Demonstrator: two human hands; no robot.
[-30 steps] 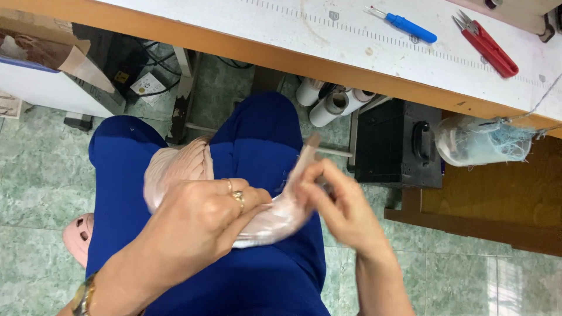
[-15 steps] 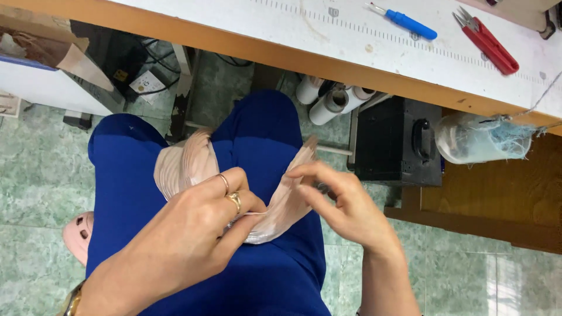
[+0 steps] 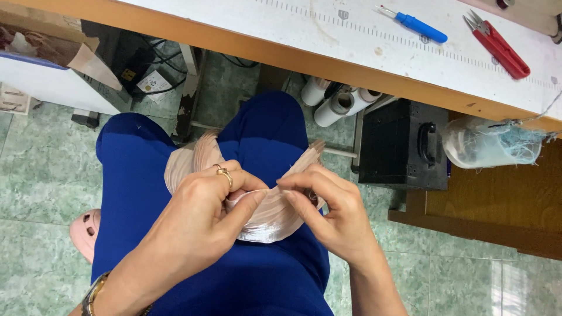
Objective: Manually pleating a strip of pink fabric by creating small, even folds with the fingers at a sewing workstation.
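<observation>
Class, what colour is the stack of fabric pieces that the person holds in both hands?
Pale pink, with a satin sheen: the fabric pieces, seen in the head view, the only one.

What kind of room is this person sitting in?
Probably a sewing workshop. A worktable with ruler marks holds red thread snips, thread cones stand underneath, and both hands hold pale pink fabric.

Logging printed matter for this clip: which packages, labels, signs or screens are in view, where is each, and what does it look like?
Cardboard box: top left, on the floor side, brown flaps open above a white side with a blue edge.
Small label: on dark equipment under the table, white rectangle with a yellow square beside it.
Printed ruler scale: along the white tabletop, dark tick marks.
Clear plastic bag: hanging at the table's right edge, holding thread scraps.
No screens or signs.
</observation>
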